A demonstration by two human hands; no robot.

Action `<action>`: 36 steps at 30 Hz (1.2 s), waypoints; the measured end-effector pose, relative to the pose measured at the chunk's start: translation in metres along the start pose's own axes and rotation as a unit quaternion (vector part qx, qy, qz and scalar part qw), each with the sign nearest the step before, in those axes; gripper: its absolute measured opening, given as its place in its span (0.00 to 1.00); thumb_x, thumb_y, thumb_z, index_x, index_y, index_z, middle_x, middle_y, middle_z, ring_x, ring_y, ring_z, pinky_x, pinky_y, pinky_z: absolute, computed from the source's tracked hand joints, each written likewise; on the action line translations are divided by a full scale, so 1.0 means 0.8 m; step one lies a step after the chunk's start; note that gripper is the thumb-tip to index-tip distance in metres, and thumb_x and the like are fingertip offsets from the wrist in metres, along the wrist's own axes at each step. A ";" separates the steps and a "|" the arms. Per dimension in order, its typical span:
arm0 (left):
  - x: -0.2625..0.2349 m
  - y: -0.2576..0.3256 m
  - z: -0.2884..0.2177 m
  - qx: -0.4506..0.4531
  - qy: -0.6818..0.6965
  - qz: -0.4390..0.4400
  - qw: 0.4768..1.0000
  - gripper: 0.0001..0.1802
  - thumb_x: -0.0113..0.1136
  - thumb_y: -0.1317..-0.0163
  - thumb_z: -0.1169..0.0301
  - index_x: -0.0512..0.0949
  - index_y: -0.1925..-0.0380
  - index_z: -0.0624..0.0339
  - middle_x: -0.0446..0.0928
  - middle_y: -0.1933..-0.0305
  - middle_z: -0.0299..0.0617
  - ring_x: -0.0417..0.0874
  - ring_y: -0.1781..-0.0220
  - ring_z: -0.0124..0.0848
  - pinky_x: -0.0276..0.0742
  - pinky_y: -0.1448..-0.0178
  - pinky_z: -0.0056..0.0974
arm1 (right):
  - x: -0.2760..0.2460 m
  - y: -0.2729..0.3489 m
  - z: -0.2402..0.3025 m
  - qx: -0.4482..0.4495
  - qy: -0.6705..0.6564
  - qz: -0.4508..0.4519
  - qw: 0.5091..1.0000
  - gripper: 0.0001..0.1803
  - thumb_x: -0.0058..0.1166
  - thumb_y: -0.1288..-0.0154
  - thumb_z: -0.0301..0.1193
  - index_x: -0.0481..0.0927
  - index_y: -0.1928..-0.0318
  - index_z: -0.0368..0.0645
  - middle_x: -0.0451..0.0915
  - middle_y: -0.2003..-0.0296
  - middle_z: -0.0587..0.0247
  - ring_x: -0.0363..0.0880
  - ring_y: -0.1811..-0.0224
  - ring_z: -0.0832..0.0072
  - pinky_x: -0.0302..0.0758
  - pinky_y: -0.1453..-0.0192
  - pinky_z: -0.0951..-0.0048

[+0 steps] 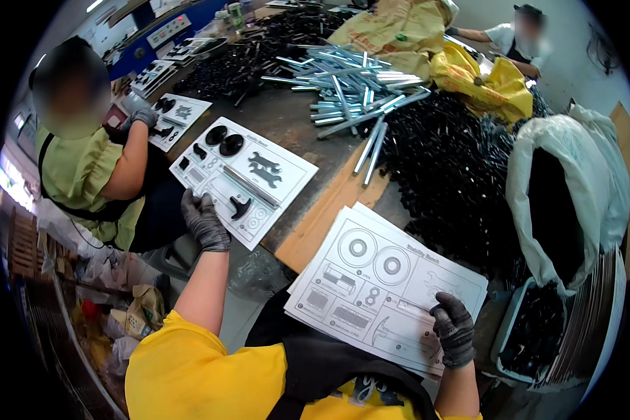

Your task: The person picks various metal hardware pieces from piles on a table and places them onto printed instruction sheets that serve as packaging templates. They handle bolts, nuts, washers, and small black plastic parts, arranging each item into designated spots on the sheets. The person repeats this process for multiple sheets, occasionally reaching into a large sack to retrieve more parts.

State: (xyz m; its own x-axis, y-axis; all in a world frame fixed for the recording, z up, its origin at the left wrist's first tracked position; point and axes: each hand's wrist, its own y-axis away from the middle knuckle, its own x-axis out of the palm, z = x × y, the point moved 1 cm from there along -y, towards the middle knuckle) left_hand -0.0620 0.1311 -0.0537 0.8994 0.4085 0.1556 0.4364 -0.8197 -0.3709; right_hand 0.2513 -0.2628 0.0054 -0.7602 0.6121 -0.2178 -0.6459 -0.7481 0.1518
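Note:
My left hand (206, 222), in a grey glove, pinches the near left edge of a white printed card (290, 178). Two black discs (224, 141), two dark flat wrenches (264, 170), a metal tube (252, 186), a black T-shaped knob (240, 208) and small black parts lie on that card. Over the right side of a stack of printed cards (371, 308) is my right hand (455, 329), also gloved, its fingers curled closed. Anything inside those fingers is hidden. The stack lies close to my body, its top sheet showing line drawings of parts.
Metal tubes (357, 80) lie piled mid-table beside a heap of small black parts (441, 164). An open white sack (532, 150) and a bin of black parts (532, 329) stand right. At left, a co-worker (91, 161) handles another card (182, 119); another person (514, 42) is at back right.

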 end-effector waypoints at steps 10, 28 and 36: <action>0.266 0.146 -0.072 0.194 -0.373 0.597 0.683 0.21 0.59 0.49 0.61 0.73 0.56 0.60 0.76 0.62 0.51 0.79 0.62 0.42 0.74 0.56 0.42 | 0.013 0.037 0.024 -0.154 0.193 0.075 0.966 0.13 0.52 0.44 0.28 0.76 0.56 0.46 0.78 0.70 0.55 0.78 0.69 0.62 0.74 0.64 0.68; 0.194 0.234 -0.099 0.077 -0.039 0.685 0.724 0.13 0.53 0.42 0.61 0.73 0.65 0.59 0.72 0.80 0.41 0.75 0.77 0.34 0.71 0.70 0.36 | -0.240 -0.015 0.013 0.168 0.710 -0.096 0.677 0.19 0.49 0.47 0.24 0.73 0.52 0.50 0.72 0.53 0.56 0.73 0.51 0.59 0.73 0.50 0.66; 0.166 0.343 -0.207 0.409 -0.189 0.811 0.374 0.12 0.57 0.49 0.59 0.77 0.69 0.54 0.75 0.79 0.42 0.78 0.76 0.39 0.73 0.70 0.41 | -0.267 -0.024 0.017 0.137 0.687 -0.056 0.711 0.11 0.53 0.50 0.26 0.75 0.63 0.42 0.74 0.59 0.54 0.74 0.56 0.57 0.73 0.51 0.65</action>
State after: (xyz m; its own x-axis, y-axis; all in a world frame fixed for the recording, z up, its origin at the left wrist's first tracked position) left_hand 0.1810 -0.1059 0.0168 -0.1698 -0.2047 -0.9640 -0.9674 0.2211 0.1234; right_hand 0.4255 -0.3756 0.0625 -0.0384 -0.3062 -0.9512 -0.8296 -0.5208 0.2012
